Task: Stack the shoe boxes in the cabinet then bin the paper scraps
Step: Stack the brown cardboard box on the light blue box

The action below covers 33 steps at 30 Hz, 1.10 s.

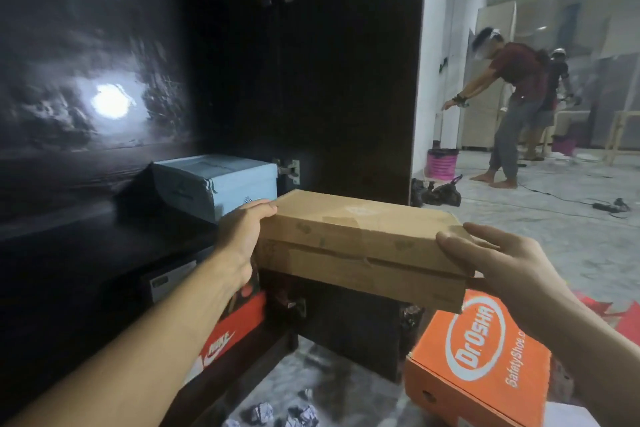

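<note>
- One blue shoe box (pixel 221 184) already sits inside the cabinet (pixel 346 80); crumpled paper scraps (pixel 298 414) lie unbinned on the floor below it.
- Your left hand (pixel 242 236) grips the brown shoe box (pixel 363 246) at the cabinet's opening.
- Your right hand (pixel 491 263) clasps its other end; the orange shoe box (pixel 485 357) waits outside the cabinet.

An unfinished indoor room under fit-out, bare mottled concrete floor (pixel 540 218) strewn with cables (pixel 561 198), dark wooden cabinet (pixel 346 80) standing open, pale plywood panels (pixel 495 73) leaning on white walls, pink bucket (pixel 441 163), two people (pixel 512 107) at work behind, shoe boxes (pixel 478 360) and crumpled paper scraps (pixel 301 416) underfoot
</note>
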Each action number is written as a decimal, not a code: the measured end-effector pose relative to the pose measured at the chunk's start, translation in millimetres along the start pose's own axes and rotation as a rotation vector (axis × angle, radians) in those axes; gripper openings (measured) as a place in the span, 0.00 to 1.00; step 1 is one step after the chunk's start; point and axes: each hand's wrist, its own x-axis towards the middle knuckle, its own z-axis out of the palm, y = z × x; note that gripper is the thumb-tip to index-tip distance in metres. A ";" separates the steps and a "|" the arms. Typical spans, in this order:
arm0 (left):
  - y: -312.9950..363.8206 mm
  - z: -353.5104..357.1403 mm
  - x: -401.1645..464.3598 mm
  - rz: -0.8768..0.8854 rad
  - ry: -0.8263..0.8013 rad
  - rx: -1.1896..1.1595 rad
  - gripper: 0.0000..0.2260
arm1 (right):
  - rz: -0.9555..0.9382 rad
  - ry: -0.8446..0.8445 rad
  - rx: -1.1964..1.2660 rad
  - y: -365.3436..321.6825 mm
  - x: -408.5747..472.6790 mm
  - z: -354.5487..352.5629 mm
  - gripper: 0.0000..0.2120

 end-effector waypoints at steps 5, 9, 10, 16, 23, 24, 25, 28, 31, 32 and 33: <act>42.3 -22.3 37.4 0.020 0.063 -0.064 0.09 | -0.150 0.003 0.003 -42.9 21.8 41.7 0.28; 72.5 -41.5 80.4 0.018 0.121 -0.111 0.14 | -0.214 -0.005 0.000 -67.9 49.9 82.6 0.35; 78.7 -46.4 92.2 0.027 0.123 -0.118 0.14 | -0.224 -0.009 0.014 -72.8 57.5 94.3 0.36; 98.5 -71.0 161.3 0.037 0.147 -0.101 0.06 | -0.243 0.005 0.028 -88.3 109.1 164.2 0.26; 85.5 -95.6 243.0 0.032 0.219 -0.006 0.05 | -0.270 0.025 -0.034 -84.5 166.8 239.0 0.24; 83.0 -97.7 252.4 0.034 0.229 0.000 0.06 | -0.277 0.034 -0.056 -84.1 173.0 248.2 0.26; 80.1 -100.2 263.8 0.035 0.249 0.008 0.09 | -0.291 0.041 -0.071 -83.4 178.6 257.2 0.27; 73.2 -101.1 286.7 0.094 0.439 0.120 0.20 | -0.329 0.039 -0.095 -82.6 190.7 281.7 0.27; 71.8 -94.9 287.9 0.213 0.639 0.290 0.20 | -0.380 0.025 -0.144 -80.6 198.5 305.2 0.25; 72.3 -91.9 285.1 0.261 0.655 0.341 0.17 | -0.407 0.010 -0.142 -79.4 199.7 312.7 0.25; 71.8 -89.8 283.1 0.292 0.648 0.377 0.15 | -0.430 -0.014 -0.127 -78.1 200.6 320.1 0.25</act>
